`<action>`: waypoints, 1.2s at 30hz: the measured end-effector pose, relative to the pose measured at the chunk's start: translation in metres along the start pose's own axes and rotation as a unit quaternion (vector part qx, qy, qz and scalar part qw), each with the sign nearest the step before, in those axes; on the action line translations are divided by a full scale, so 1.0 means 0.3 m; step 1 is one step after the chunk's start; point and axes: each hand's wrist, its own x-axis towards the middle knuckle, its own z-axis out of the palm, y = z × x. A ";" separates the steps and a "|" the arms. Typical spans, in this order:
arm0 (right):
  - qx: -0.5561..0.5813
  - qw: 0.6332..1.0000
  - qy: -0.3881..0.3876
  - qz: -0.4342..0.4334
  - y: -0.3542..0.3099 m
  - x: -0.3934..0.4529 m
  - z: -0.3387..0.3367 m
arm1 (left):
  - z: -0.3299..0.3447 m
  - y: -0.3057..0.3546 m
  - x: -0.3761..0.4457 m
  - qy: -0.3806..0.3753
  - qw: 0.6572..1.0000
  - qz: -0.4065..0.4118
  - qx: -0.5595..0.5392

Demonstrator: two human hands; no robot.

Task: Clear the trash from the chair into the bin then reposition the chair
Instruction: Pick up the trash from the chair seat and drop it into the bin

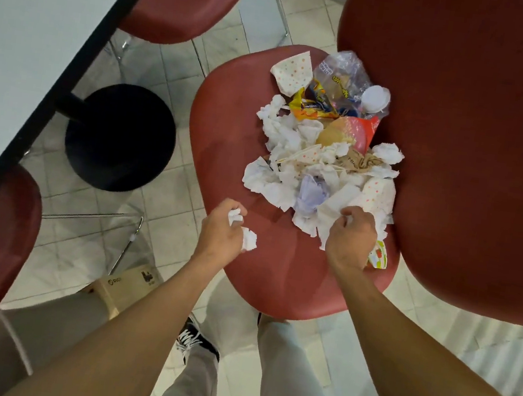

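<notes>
Red chair (pixel 228 133) heaped with crumpled trash (pixel 321 159); left hand (pixel 221 230) clutches tissue wad (pixel 248 237), right hand (pixel 351 234) pinches napkin (pixel 328 213).

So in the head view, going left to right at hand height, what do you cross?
Table edge → black round base → left hand gripping crumpled tissue → right hand in the trash pile → red chair backrest.

One camera sits on my head, looking steeply down and a little forward at the red chair seat (pixel 233 147), which fills the middle of the wide, bent view. My forearms run up from the lower edge toward that seat. Left of it lie the floor (pixel 173 199) and the surface's edge (pixel 25 34). It is close.
</notes>
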 end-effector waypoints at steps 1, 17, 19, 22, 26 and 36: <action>0.001 1.000 0.003 -0.009 -0.013 -0.030 -0.008 | -0.028 -0.013 -0.019 0.008 1.000 0.007 -0.015; 0.065 0.968 -0.178 -0.163 -0.324 -0.739 0.158 | -0.525 -0.501 -0.333 0.118 0.990 -0.067 -0.034; 0.066 0.958 -0.211 -0.184 -0.354 -0.848 0.205 | -0.584 -0.587 -0.372 0.114 0.988 -0.100 -0.037; 0.067 0.934 -0.261 -0.236 -0.396 -1.035 0.295 | -0.688 -0.746 -0.456 0.114 0.981 -0.147 -0.051; 0.042 0.895 -0.334 -0.293 -0.452 -1.285 0.420 | -0.825 -0.964 -0.604 0.169 0.966 -0.186 -0.064; -0.063 0.817 -0.450 -0.353 -0.495 -1.701 0.662 | -1.014 -1.306 -0.795 0.297 0.930 -0.203 -0.078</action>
